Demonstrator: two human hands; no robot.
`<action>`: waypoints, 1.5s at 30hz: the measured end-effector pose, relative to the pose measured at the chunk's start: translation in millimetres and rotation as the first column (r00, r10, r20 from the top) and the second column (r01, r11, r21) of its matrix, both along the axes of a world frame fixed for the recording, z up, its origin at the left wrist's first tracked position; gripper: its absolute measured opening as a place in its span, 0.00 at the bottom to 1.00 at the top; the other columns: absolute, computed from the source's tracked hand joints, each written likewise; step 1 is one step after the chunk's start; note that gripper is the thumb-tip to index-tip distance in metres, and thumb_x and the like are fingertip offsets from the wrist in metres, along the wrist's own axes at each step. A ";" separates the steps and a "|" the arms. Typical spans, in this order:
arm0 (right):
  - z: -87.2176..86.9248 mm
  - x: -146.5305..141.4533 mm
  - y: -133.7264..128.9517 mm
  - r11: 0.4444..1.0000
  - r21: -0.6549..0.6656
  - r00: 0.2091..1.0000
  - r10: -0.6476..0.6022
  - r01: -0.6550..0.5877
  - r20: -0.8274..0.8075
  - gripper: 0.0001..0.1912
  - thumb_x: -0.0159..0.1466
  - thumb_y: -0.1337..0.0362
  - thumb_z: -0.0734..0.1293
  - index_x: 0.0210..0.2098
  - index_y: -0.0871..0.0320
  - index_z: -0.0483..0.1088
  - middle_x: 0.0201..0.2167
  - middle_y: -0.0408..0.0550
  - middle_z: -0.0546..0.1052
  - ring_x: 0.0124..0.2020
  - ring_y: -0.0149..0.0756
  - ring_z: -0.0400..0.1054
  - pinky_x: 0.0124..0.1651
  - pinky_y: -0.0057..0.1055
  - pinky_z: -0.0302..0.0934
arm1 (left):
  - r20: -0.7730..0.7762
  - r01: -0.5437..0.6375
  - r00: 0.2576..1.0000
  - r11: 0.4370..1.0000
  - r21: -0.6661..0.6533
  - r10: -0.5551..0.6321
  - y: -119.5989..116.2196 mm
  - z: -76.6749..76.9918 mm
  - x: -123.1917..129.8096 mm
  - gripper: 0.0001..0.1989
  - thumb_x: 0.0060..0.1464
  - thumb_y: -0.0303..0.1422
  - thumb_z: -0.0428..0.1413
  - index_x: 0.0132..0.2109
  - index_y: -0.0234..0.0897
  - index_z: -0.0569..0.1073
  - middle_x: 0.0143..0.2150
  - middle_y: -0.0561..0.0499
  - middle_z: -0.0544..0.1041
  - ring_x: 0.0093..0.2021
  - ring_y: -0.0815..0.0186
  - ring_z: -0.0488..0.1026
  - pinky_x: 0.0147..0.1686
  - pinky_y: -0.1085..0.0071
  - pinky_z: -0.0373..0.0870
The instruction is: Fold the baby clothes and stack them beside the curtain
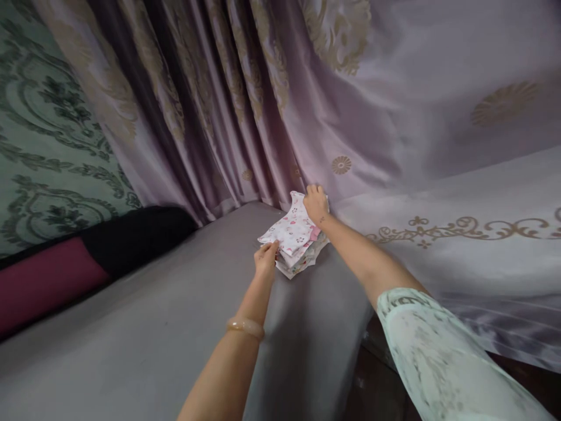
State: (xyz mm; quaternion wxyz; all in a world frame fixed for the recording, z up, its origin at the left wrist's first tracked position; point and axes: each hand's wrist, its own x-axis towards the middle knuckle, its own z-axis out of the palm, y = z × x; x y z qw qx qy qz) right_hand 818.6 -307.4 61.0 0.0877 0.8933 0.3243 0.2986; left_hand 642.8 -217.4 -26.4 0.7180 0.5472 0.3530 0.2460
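We see the printed cloth (pixel 290 229) topping a stack (pixel 302 264) on the grey surface (pixel 210 304). Our left hand (pixel 266 257) pinches the cloth's edge at eight o'clock; our right hand (pixel 316 203) curls over one o'clock, its grip unclear to us.

The top cloth (pixel 293 229) was white, scattered with pink hearts and small dark motifs, with a plain pink patch (pixel 314 233) near its edge. The lower layers (pixel 298 268) were off-white with multicoloured specks. Beneath them, the broad surface (pixel 166 327) was plain grey. The curtain (pixel 385 146) was satiny mauve with beige-gold medallions, its pale band (pixel 473 257) traced in gold scrollwork. The wall (pixel 26 111) showed dark green damask on lighter green. The cushion (pixel 48 269) was maroon and black, the bangle (pixel 245 327) creamy amber, the sleeve (pixel 429 351) pale mint with greyish markings.
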 end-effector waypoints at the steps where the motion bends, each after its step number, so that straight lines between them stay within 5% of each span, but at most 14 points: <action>1: -6.9 -2.7 -0.6 1.000 -0.011 1.000 0.014 -0.014 0.013 0.19 0.65 0.74 0.55 0.47 0.66 0.75 0.48 0.62 0.70 0.50 0.49 0.57 0.51 0.41 0.48 | -0.004 0.013 1.000 1.000 0.005 -0.013 -1.1 -3.5 -2.6 0.13 0.43 0.39 0.64 0.27 0.33 0.73 0.21 0.56 0.68 0.18 0.76 0.61 0.19 0.77 0.52; 6: -35.2 -9.8 -0.3 1.000 -0.009 1.000 0.022 -0.022 0.006 0.20 0.64 0.75 0.55 0.49 0.66 0.73 0.48 0.62 0.70 0.50 0.49 0.56 0.53 0.41 0.50 | 0.049 0.072 0.996 0.997 0.015 -0.072 -10.7 -11.3 -15.0 0.18 0.40 0.42 0.66 0.33 0.33 0.74 0.23 0.56 0.70 0.20 0.75 0.64 0.20 0.77 0.55; 11: -41.7 -7.3 -1.3 0.994 0.065 0.990 -0.084 0.092 -0.116 0.26 0.64 0.76 0.51 0.58 0.70 0.66 0.51 0.67 0.69 0.52 0.50 0.58 0.54 0.44 0.51 | 0.082 0.073 0.994 0.995 0.065 -0.078 -17.4 -26.1 -27.8 0.30 0.37 0.47 0.67 0.44 0.32 0.72 0.26 0.53 0.74 0.22 0.72 0.67 0.23 0.76 0.58; 20: -38.7 -32.5 20.5 0.989 0.145 0.973 0.051 -0.019 -0.224 0.30 0.66 0.65 0.52 0.67 0.64 0.56 0.70 0.60 0.51 0.71 0.54 0.34 0.66 0.55 0.23 | 0.177 0.063 0.981 0.990 0.129 -0.086 -18.0 -54.6 -44.5 0.28 0.42 0.45 0.64 0.46 0.33 0.68 0.26 0.52 0.76 0.23 0.69 0.70 0.25 0.74 0.64; 27: -54.5 -95.6 38.5 0.946 0.197 0.833 0.322 -0.258 -0.450 0.31 0.71 0.50 0.48 0.67 0.57 0.56 0.70 0.59 0.50 0.70 0.57 0.36 0.65 0.61 0.31 | 0.229 -0.052 0.973 0.994 0.099 0.028 -14.5 -54.8 -53.2 0.20 0.46 0.40 0.59 0.43 0.33 0.68 0.27 0.51 0.76 0.23 0.71 0.70 0.25 0.75 0.65; 37: -86.9 -106.9 41.4 0.955 0.135 0.850 0.298 -0.265 -0.435 0.29 0.69 0.55 0.52 0.65 0.59 0.59 0.68 0.58 0.56 0.69 0.56 0.42 0.65 0.60 0.33 | 0.205 -0.101 0.975 0.991 0.088 0.081 -3.6 -53.5 -64.5 0.19 0.45 0.38 0.57 0.44 0.33 0.68 0.26 0.52 0.76 0.21 0.72 0.67 0.22 0.76 0.63; 43: -67.8 -84.4 50.4 0.967 0.143 0.731 0.255 -0.213 -0.633 0.30 0.70 0.50 0.48 0.64 0.56 0.60 0.66 0.58 0.59 0.68 0.53 0.47 0.64 0.61 0.38 | 0.211 -0.113 0.973 0.991 0.075 0.094 1.1 -55.1 -64.1 0.17 0.46 0.38 0.57 0.42 0.34 0.68 0.25 0.52 0.75 0.22 0.71 0.69 0.23 0.75 0.64; 45: -56.0 -63.1 48.8 0.970 0.215 0.764 0.221 -0.110 -0.606 0.32 0.71 0.49 0.44 0.65 0.57 0.59 0.68 0.59 0.56 0.68 0.51 0.46 0.64 0.61 0.37 | 0.222 -0.109 0.971 0.990 0.085 0.088 1.7 -56.3 -64.0 0.17 0.46 0.38 0.57 0.42 0.34 0.68 0.26 0.52 0.75 0.23 0.70 0.70 0.24 0.75 0.65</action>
